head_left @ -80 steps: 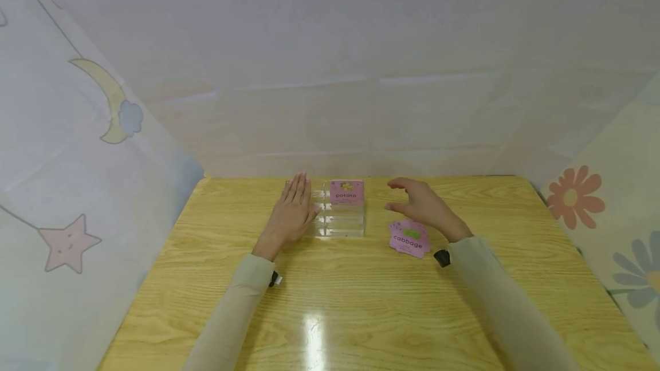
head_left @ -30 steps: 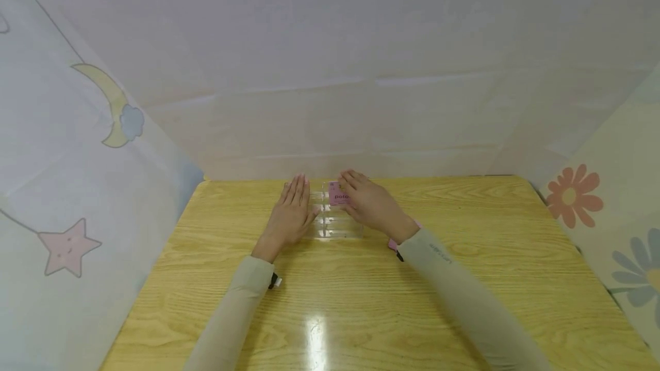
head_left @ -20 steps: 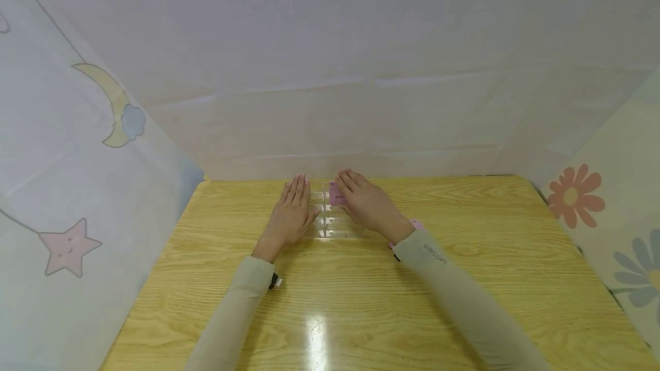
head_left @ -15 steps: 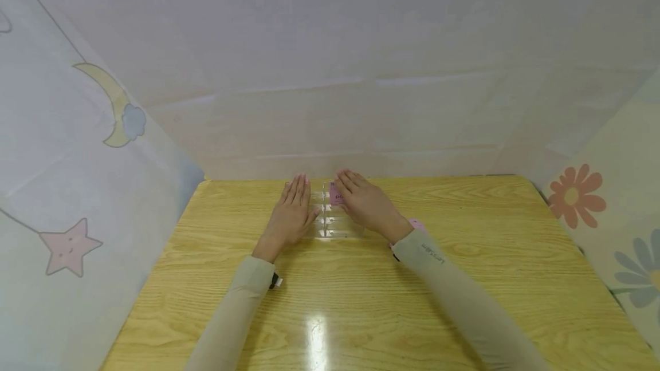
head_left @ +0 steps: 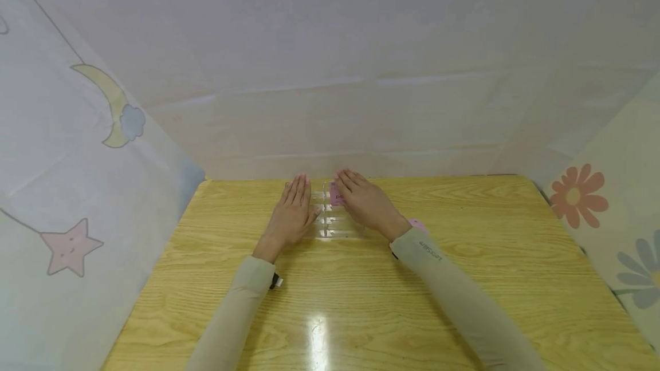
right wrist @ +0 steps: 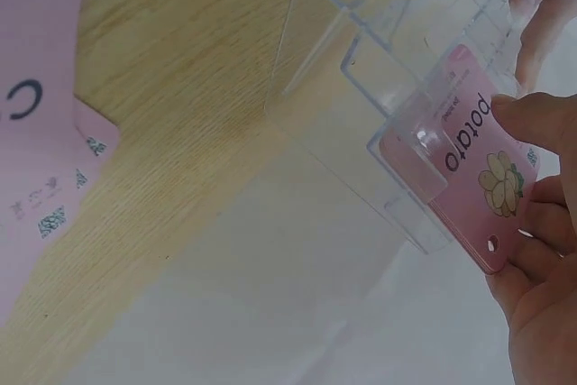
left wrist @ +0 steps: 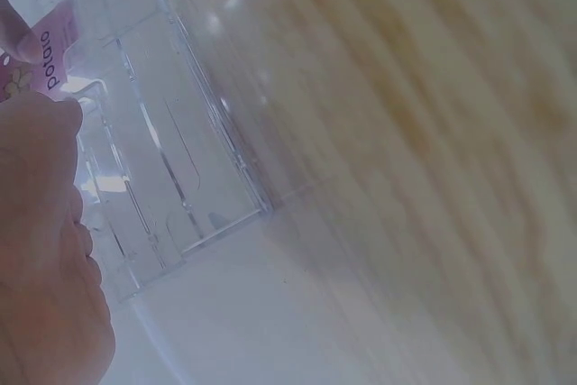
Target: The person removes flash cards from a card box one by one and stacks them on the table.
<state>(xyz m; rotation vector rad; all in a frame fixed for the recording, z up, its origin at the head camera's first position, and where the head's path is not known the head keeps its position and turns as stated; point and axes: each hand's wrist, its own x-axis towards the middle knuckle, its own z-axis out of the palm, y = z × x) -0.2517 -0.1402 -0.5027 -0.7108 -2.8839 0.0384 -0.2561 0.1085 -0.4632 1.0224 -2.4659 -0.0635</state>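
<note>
A clear plastic card rack (head_left: 325,227) with stepped slots stands near the table's far edge. Pink cards, the front one reading "potato" (right wrist: 487,169), stand in its rear right slot. My right hand (head_left: 370,202) pinches these cards, thumb on the printed face and fingers behind, as the right wrist view shows. Over the rack's left half lies my left hand (head_left: 293,213), fingers straight and close together, thumb toward the middle. It hides that half in the head view; bare slots (left wrist: 171,151) show beside it in the left wrist view.
Loose pink cards (head_left: 419,224) lie on the wooden table (head_left: 330,291) right of the rack, mostly under my right sleeve (head_left: 438,262) in the head view. A pale cloth backdrop (head_left: 335,102) rises just behind the table's far edge.
My right hand has come left from beside the rack onto the potato cards, and its sleeve now covers most of the loose cards. The left hand has stayed in place.
</note>
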